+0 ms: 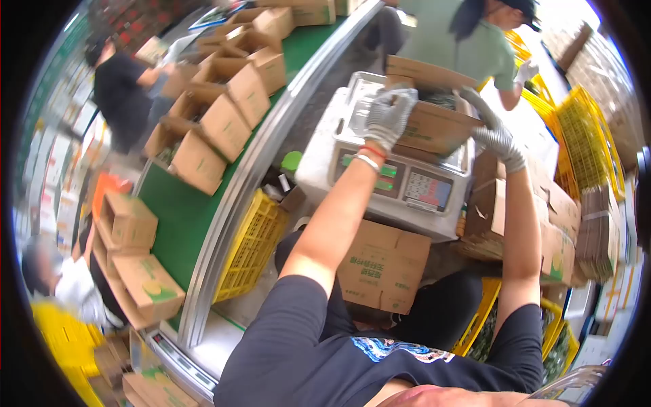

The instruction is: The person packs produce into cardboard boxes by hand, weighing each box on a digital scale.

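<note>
On the platform scale [344,152] stands an open cardboard box [439,129] with its flaps up and dark green contents partly in sight. My left hand [392,117], in a grey-white glove, is closed at the box's left edge with fingers curled. At the opposite edge, my gloved right hand [497,134] grips the right side, its fingers along the flap. Below my wrists are the scale's lit green display [385,178] and its keypad [428,190]. Another cardboard carton [384,266] with green print is by my legs.
To the left runs a green conveyor belt [178,234] with a metal rail [234,197] and rows of open boxes [203,159]. Yellow crates [252,245] stand beside me; bundled flat cartons [598,234] are at right. Co-workers [125,95] are across the belt; another person [451,41] is ahead.
</note>
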A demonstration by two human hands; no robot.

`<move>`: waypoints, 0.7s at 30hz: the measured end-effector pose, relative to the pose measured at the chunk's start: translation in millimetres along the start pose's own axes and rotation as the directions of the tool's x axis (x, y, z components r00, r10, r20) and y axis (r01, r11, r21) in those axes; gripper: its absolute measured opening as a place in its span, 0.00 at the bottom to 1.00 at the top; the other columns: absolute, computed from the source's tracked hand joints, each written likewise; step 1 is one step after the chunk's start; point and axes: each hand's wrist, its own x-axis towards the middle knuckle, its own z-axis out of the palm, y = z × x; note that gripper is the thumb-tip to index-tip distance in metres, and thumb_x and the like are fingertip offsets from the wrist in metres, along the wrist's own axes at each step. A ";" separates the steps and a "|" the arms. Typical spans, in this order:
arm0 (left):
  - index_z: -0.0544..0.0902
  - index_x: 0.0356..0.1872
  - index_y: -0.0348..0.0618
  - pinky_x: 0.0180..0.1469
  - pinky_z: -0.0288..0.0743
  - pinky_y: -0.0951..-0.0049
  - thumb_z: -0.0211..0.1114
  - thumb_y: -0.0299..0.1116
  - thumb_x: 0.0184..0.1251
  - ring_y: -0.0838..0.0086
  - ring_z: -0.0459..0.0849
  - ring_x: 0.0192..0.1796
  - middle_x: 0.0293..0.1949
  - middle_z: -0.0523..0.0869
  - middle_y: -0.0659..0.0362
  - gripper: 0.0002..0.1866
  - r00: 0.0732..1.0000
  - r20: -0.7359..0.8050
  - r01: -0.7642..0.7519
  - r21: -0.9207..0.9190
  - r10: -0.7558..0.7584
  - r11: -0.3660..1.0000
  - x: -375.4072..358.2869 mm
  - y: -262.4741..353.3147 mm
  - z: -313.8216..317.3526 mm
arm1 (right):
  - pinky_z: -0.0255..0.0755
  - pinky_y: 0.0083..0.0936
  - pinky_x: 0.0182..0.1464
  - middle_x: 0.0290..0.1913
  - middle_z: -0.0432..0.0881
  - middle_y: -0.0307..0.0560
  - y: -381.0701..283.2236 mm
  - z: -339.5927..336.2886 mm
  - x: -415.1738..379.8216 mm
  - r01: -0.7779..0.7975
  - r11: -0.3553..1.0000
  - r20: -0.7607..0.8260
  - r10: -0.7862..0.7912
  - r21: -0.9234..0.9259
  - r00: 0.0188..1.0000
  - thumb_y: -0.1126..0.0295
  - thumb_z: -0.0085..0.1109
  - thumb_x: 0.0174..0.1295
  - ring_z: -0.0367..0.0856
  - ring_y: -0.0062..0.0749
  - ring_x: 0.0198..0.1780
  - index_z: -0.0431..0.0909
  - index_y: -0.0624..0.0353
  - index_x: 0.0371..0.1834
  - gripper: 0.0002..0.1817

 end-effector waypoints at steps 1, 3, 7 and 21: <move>0.85 0.37 0.35 0.41 0.72 0.80 0.60 0.32 0.65 0.85 0.77 0.36 0.32 0.83 0.66 0.11 0.997 -0.017 0.065 -0.153 -0.069 0.986 -2.3 -7.9 1.8 | 0.61 0.26 0.64 0.64 0.70 0.47 -5.0 -9.5 6.9 0.035 0.999 -0.036 -0.035 -0.023 0.999 0.63 0.63 0.49 0.65 0.30 0.65 0.68 0.59 0.64 0.35; 0.82 0.44 0.33 0.45 0.73 0.79 0.63 0.35 0.63 0.80 0.78 0.39 0.37 0.84 0.61 0.15 0.996 -0.057 0.065 -0.033 -0.067 0.997 -5.9 -0.8 3.9 | 0.71 0.27 0.51 0.48 0.82 0.48 -33.4 -8.6 25.7 -0.107 0.968 -0.141 0.076 -0.226 0.987 0.62 0.58 0.54 0.80 0.33 0.47 0.74 0.57 0.58 0.26; 0.74 0.55 0.31 0.52 0.71 0.74 0.64 0.39 0.63 0.73 0.77 0.47 0.49 0.79 0.54 0.25 0.995 -0.094 0.047 0.108 -0.036 0.993 -14.7 19.6 9.4 | 0.75 0.29 0.46 0.42 0.82 0.54 -77.4 18.1 79.1 -0.225 0.488 0.062 0.505 -0.843 0.861 0.74 0.55 0.55 0.82 0.42 0.43 0.78 0.54 0.52 0.19; 0.63 0.67 0.38 0.59 0.67 0.72 0.63 0.43 0.63 0.69 0.73 0.55 0.54 0.75 0.54 0.35 0.999 -0.024 0.033 0.170 -0.029 0.985 -18.5 -2.3 -1.5 | 0.74 0.37 0.54 0.55 0.80 0.50 -94.1 59.8 100.2 -0.196 0.272 0.040 0.671 -0.942 0.741 0.68 0.54 0.58 0.80 0.46 0.54 0.75 0.53 0.58 0.22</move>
